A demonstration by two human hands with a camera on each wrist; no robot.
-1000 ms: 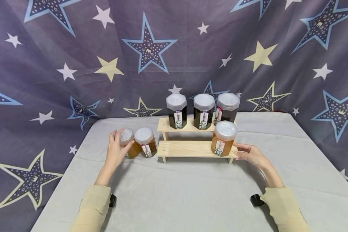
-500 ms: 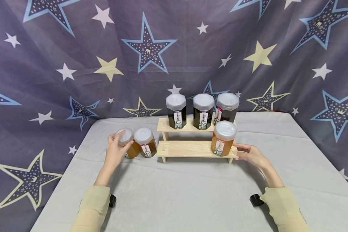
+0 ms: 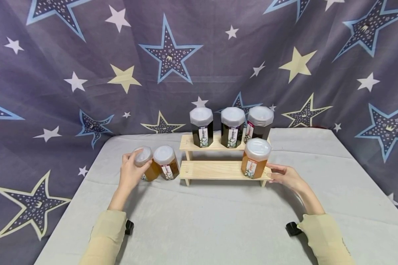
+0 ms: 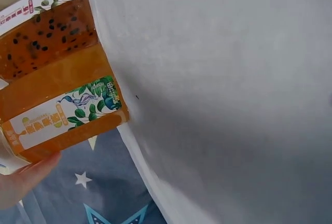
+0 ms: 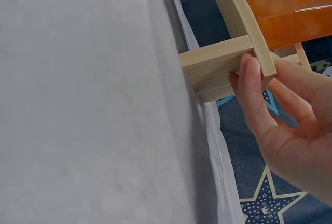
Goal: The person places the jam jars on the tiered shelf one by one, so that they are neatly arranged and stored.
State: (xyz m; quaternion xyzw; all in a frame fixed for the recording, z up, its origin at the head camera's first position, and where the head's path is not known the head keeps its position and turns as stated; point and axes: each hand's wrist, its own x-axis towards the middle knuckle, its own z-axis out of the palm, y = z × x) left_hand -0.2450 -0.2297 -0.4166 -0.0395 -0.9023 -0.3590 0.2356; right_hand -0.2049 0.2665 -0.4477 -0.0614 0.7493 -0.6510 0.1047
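Gripping amber jar (image 3: 151,173) with left hand (image 3: 130,172), towards tabletop (image 3: 202,221) left edge, and pinching stand (image 3: 212,170) front-right corner with right hand (image 3: 287,178)!

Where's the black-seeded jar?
Head view, left of centre: the black-seeded jar stands on the table, between the amber jar in the left hand and the wooden rack.

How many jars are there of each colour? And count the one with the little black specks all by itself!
Dark jars: 3
Plain orange jars: 2
Orange jar with black specks: 1
Total: 6 jars
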